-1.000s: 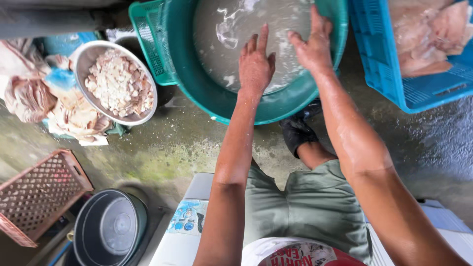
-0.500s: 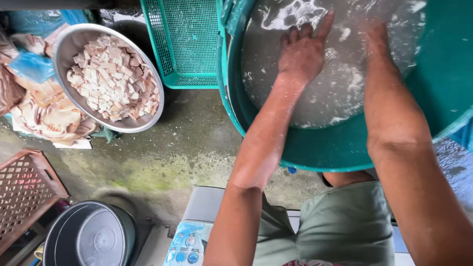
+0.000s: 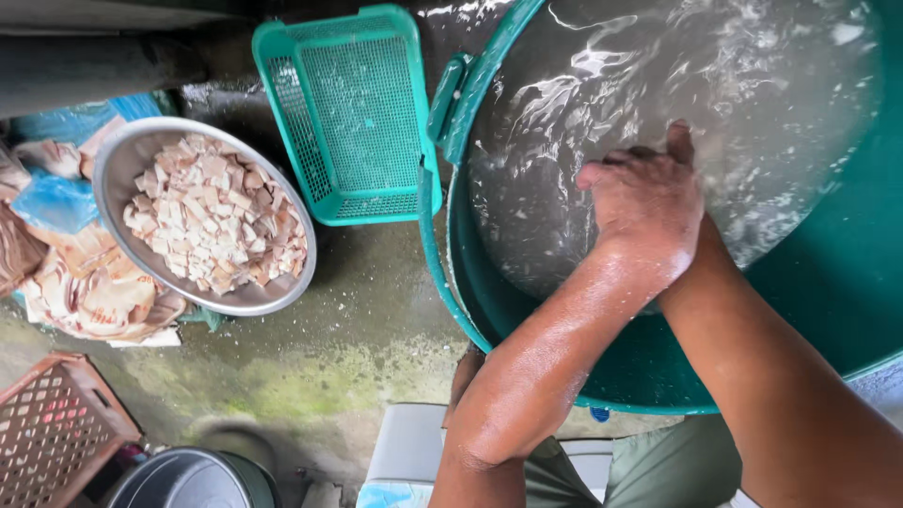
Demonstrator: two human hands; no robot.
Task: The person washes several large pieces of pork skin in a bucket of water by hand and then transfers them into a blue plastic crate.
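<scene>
Over the basin: a person's two bare arms reach down into a large green basin (image 3: 828, 310) of cloudy, foamy water (image 3: 658, 103).
Change: half a second back the two hands lay apart and flat on the water; now they meet at one spot, left above right, and the view has drawn closer to the basin.
Meaning: this looks like rubbing or rinsing at one place under the water, judged from the stacked hands and the fresh ripples.
Left hand: the left hand (image 3: 644, 202) is curled, knuckles up, fingertips dipped in the water; whether it grips anything cannot be told.
Right hand: the right hand (image 3: 679, 141) is almost wholly hidden beneath the left; only one fingertip shows, so its grip cannot be told.
Left of the basin: one green mesh basket (image 3: 353, 113), empty, touches the basin's rim.
Further left of the basin: one round metal bowl (image 3: 127, 169) holds many pale cut chunks (image 3: 216, 221), too many to count.
Beyond the bowl: crumpled brownish wrappings (image 3: 89, 301) and a blue plastic bag (image 3: 52, 199).
Low and far left of the basin: one reddish-brown crate (image 3: 52, 428) and one dark pot (image 3: 193, 480) on the wet concrete floor (image 3: 348, 357).
Count: two hands, one basin, one basket, one bowl, one crate, one pot.
</scene>
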